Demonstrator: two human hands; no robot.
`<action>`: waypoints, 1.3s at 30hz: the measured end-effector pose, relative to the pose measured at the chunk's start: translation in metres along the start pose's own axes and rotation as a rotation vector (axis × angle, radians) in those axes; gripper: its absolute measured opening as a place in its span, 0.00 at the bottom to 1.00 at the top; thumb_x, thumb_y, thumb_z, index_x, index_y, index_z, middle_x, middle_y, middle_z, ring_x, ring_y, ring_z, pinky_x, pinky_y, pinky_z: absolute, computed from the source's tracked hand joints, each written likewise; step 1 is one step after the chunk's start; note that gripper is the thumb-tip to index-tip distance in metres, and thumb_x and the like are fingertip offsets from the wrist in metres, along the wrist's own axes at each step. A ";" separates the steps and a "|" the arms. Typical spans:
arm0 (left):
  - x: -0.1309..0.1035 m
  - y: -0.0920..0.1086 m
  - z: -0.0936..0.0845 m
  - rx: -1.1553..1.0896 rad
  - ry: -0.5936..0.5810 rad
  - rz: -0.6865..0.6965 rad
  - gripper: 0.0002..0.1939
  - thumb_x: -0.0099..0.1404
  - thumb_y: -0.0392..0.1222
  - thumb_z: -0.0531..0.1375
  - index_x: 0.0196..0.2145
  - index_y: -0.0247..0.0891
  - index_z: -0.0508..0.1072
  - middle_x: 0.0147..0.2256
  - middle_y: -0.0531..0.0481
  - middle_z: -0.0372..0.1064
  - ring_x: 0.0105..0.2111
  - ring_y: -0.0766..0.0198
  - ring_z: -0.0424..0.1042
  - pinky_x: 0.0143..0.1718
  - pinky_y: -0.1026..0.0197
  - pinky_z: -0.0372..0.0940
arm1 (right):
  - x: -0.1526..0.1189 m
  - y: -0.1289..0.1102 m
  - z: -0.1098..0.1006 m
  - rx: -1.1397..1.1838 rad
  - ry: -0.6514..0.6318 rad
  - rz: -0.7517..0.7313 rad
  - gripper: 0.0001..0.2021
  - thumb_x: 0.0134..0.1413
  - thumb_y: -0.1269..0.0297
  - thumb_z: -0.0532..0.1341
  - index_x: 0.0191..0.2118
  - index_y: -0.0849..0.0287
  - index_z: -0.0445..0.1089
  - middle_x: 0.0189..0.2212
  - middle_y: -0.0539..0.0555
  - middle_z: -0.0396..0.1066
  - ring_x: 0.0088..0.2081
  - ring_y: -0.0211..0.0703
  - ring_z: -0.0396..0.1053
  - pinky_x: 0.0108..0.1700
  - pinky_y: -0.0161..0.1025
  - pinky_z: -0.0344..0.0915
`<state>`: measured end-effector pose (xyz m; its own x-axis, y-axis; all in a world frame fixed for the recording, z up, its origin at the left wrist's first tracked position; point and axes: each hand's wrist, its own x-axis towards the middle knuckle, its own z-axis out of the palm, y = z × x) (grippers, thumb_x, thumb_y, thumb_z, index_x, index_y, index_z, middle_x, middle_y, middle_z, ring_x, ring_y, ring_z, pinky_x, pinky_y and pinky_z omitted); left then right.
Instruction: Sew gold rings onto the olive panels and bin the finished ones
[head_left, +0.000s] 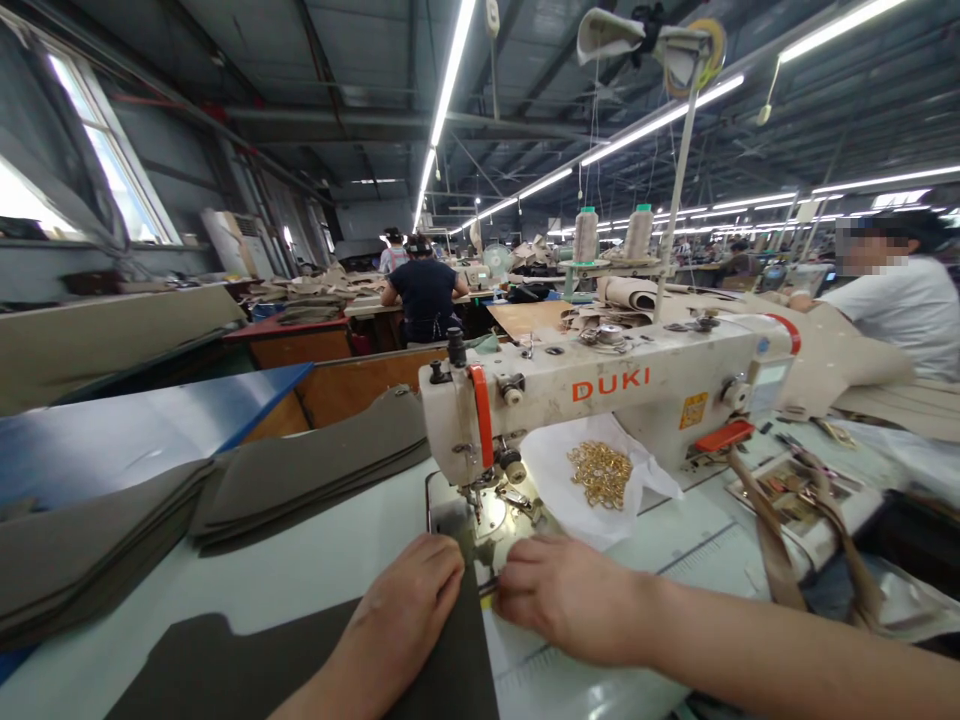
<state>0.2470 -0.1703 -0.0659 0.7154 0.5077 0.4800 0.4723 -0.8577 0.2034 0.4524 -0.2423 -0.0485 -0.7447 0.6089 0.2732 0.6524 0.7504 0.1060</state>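
A dark grey fabric panel point(262, 655) lies on the sewing table, its right edge running up towards the needle area of a DUKI sewing machine point(611, 385). My left hand point(416, 600) is closed on the panel near that edge, with its fingertips hidden underneath. Just right of the edge, my right hand point(555, 595) has its fingers curled together in front of the lit needle plate point(491, 515). What those fingers pinch is hidden. Behind the right hand, a pile of small gold metal rings point(600, 472) rests on a white sheet point(551, 470).
Stacked dark panels point(315, 465) lie to the left. At right are a parts tray point(795, 490) and hanging brown straps point(765, 530). Thread cones point(585, 238) stand behind the machine. A co-worker in white point(892, 300) leans over beige material; another person point(424, 290) sits ahead.
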 end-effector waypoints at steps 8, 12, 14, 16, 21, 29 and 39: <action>-0.003 0.001 0.005 0.087 0.073 0.059 0.11 0.63 0.29 0.49 0.28 0.39 0.68 0.27 0.51 0.69 0.29 0.61 0.70 0.32 0.60 0.67 | 0.005 -0.010 0.011 -0.003 0.077 -0.028 0.09 0.63 0.65 0.53 0.35 0.60 0.68 0.36 0.51 0.71 0.41 0.42 0.63 0.45 0.39 0.59; -0.006 -0.001 0.007 0.083 0.075 0.060 0.11 0.63 0.29 0.49 0.28 0.39 0.67 0.27 0.51 0.69 0.28 0.61 0.69 0.31 0.60 0.67 | 0.016 -0.008 0.026 0.018 0.179 0.036 0.10 0.61 0.61 0.55 0.32 0.60 0.67 0.33 0.52 0.71 0.38 0.42 0.64 0.44 0.39 0.61; -0.007 -0.002 0.008 0.070 0.068 0.053 0.11 0.64 0.29 0.49 0.29 0.39 0.67 0.27 0.51 0.69 0.29 0.61 0.69 0.31 0.60 0.67 | 0.018 -0.008 0.029 0.039 0.185 0.043 0.08 0.61 0.64 0.55 0.34 0.60 0.67 0.34 0.52 0.71 0.38 0.41 0.65 0.44 0.38 0.62; -0.007 -0.002 0.008 0.066 0.061 0.050 0.11 0.64 0.29 0.49 0.29 0.39 0.67 0.28 0.51 0.69 0.29 0.61 0.70 0.31 0.60 0.67 | 0.019 -0.008 0.031 0.066 0.175 0.026 0.08 0.62 0.65 0.53 0.34 0.59 0.67 0.33 0.51 0.71 0.36 0.40 0.66 0.44 0.37 0.62; -0.004 -0.002 0.010 0.075 0.064 0.064 0.12 0.64 0.29 0.48 0.28 0.39 0.67 0.27 0.51 0.69 0.28 0.61 0.70 0.31 0.60 0.68 | 0.019 -0.007 0.034 0.137 0.163 0.016 0.08 0.62 0.66 0.53 0.35 0.60 0.68 0.33 0.53 0.72 0.38 0.40 0.67 0.44 0.37 0.63; -0.002 -0.002 0.010 0.062 0.093 0.080 0.12 0.65 0.29 0.48 0.28 0.39 0.67 0.27 0.51 0.69 0.28 0.62 0.69 0.30 0.61 0.68 | 0.017 -0.008 0.031 0.168 0.153 0.047 0.08 0.62 0.66 0.53 0.36 0.60 0.69 0.35 0.53 0.73 0.38 0.41 0.67 0.45 0.37 0.63; -0.005 -0.001 0.008 0.035 0.075 0.043 0.10 0.63 0.29 0.51 0.30 0.39 0.68 0.28 0.51 0.70 0.30 0.61 0.70 0.32 0.58 0.69 | 0.020 -0.010 0.020 0.184 0.126 0.155 0.07 0.58 0.65 0.58 0.41 0.62 0.68 0.41 0.54 0.71 0.44 0.44 0.66 0.50 0.38 0.61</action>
<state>0.2471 -0.1716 -0.0754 0.6955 0.4622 0.5502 0.4606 -0.8744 0.1524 0.4283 -0.2328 -0.0629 -0.6073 0.6917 0.3908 0.7120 0.6921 -0.1186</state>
